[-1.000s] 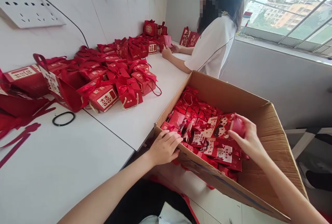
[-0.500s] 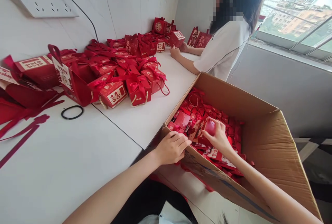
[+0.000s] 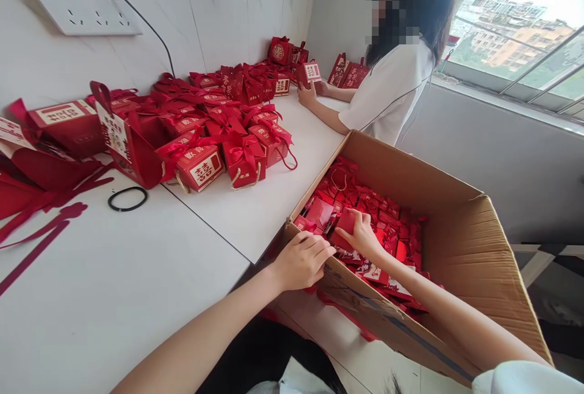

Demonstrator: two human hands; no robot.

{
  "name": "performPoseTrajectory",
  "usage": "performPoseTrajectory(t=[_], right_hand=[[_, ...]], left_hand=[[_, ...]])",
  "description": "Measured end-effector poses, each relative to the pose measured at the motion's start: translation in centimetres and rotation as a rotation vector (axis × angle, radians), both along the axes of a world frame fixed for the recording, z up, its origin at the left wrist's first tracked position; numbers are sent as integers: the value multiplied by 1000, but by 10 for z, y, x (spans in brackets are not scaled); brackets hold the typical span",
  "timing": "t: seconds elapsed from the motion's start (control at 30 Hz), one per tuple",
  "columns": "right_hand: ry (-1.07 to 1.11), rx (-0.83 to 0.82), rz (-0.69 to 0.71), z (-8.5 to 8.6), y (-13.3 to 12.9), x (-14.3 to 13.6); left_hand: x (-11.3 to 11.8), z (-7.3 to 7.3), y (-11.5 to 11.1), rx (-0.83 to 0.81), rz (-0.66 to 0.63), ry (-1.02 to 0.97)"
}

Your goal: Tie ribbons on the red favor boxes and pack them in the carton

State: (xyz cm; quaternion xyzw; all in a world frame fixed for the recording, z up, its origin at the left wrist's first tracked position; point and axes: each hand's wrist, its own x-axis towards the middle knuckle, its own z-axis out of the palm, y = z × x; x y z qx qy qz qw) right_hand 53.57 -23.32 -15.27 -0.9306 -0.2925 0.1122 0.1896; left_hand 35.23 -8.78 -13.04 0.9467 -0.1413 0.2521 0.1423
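Note:
A large open cardboard box [image 3: 474,242] stands beside the table, filled with many small red gift boxes [image 3: 383,205]. My left hand [image 3: 303,260] is closed over the near rim at the box's left corner, fingers curled onto the edge. Inside the carton, my right hand [image 3: 362,236] grips a plain-faced red gift box [image 3: 345,227] between thumb and fingers, low among the others. Part of that box is covered by my fingers. Just left of it lies another red gift box [image 3: 319,211].
Many ribboned red gift boxes [image 3: 205,166] crowd the white table [image 3: 137,284] along the wall. Nearer are a black hair tie [image 3: 128,198] and dark red ribbon strips [image 3: 45,248]. Beyond the carton, a person in a white top [image 3: 396,90] holds a red gift box [image 3: 310,73].
My right hand has moved left and slightly down with the red gift box, which has turned. My left hand stays on the rim. The other person's box has tilted to face this way.

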Motion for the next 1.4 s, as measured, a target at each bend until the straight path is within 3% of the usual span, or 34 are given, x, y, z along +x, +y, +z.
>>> performPoseTrajectory(t=[0.23, 0.47, 0.67, 0.87, 1.0, 1.13, 1.27, 1.4], right_hand=[[122, -144, 177, -3, -7, -5], [183, -270, 231, 9, -6, 42], [118, -364, 210, -17, 8, 57], [-165, -330, 117, -31, 6, 25], [-295, -340, 213, -55, 7, 7], [-269, -390, 277, -75, 13, 14], [-229, -431, 327, -67, 14, 26], [-270, -425, 341, -38, 12, 22]], left_hand=[[0, -1, 0, 5, 0, 0], [2, 0, 1, 9, 0, -45], [2, -1, 1, 15, -1, -54], [2, 1, 0, 18, -3, -58], [3, 0, -1, 23, -2, -50], [3, -2, 0, 31, -3, -8], [3, -3, 1, 38, -3, 21], [0, -3, 0, 65, 1, 43]])
